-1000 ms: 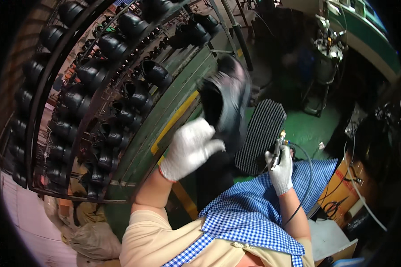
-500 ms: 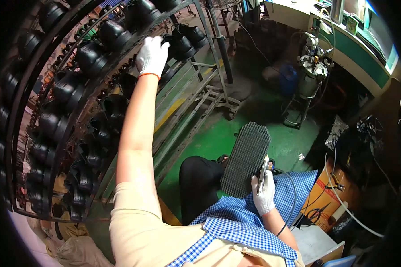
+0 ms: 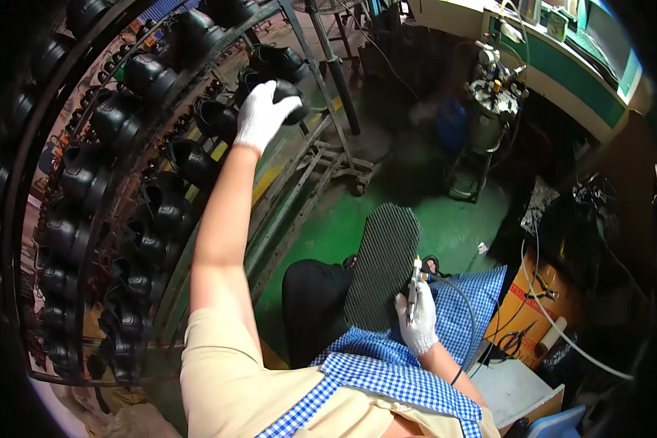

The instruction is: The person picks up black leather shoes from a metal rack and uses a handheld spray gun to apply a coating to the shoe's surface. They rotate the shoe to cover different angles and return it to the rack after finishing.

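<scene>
My left hand (image 3: pixel 261 115), in a white glove, reaches out to the rack and closes around a black shoe (image 3: pixel 293 106), whose rounded toe shows beyond my fingers. More black shoes (image 3: pixel 188 159) sit in rows beside it. Low at the right, my gloved right hand (image 3: pixel 417 325) is wrapped around a small spray gun (image 3: pixel 415 288) with a pale nozzle tip and a hose running from it. A dark, textured, rounded pad (image 3: pixel 383 263) lies by my knees, just left of the spray gun.
A tall metal rack (image 3: pixel 98 241) full of shoes curves along the left, with a wheeled foot. A pressure tank (image 3: pixel 487 131) on legs stands far right beside a blue container (image 3: pixel 451 124). Scissors (image 3: pixel 515 341) lie near an orange box (image 3: pixel 527 301). A pale hose (image 3: pixel 573 350) hangs at the right.
My left hand has gone from open above the shoes to gripping one shoe, which is now displaced on the rack. My right hand still holds the spray gun. The whole view has shifted slightly.
</scene>
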Tool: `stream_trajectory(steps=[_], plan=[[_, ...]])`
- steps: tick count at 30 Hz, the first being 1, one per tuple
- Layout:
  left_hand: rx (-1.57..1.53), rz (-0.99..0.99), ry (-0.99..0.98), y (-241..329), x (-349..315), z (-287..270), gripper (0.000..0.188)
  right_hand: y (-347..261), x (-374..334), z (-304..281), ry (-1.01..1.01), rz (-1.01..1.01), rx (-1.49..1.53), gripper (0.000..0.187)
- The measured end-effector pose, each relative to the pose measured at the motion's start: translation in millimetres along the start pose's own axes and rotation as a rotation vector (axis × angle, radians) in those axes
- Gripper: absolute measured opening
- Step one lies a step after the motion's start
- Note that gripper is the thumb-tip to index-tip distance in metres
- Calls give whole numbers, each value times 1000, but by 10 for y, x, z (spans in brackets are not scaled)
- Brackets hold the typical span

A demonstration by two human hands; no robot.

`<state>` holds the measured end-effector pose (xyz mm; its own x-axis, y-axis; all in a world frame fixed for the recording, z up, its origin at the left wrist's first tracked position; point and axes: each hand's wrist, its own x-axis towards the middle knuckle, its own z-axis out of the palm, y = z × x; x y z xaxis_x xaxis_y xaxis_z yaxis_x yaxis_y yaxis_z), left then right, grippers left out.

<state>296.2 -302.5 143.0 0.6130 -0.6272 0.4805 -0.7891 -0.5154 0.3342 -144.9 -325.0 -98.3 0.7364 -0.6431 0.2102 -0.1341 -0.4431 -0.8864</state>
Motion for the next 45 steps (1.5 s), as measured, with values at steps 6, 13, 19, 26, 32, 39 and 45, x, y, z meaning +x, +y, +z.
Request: stream_trajectory(steps=[6,13,19,26,32,39,45], plan=[[-384,235,-332,1072,-2000,-593,34,-66,66,25,160,-120,0,44],[-350,474,-607,1523,-3181,-381,31,-248,0,-564,182,-257,-82,36],[-399,372,-327,1477,-3492,-370,52,-324,-361,-828,77,-131,65,28],[-195,493,-156,1283,-3805,-368,47,-296,-433,-550,-52,-13,341,17],[-189,411,-126,1213,-3889,-391,43,-278,-388,-459,-33,-92,343,19],[-190,431,-193,1225,-3806,-440,43,-315,-371,-357,4,-114,326,17],[-160,523,-276,1292,-3679,-514,47,-348,-482,-471,-85,-92,281,21]])
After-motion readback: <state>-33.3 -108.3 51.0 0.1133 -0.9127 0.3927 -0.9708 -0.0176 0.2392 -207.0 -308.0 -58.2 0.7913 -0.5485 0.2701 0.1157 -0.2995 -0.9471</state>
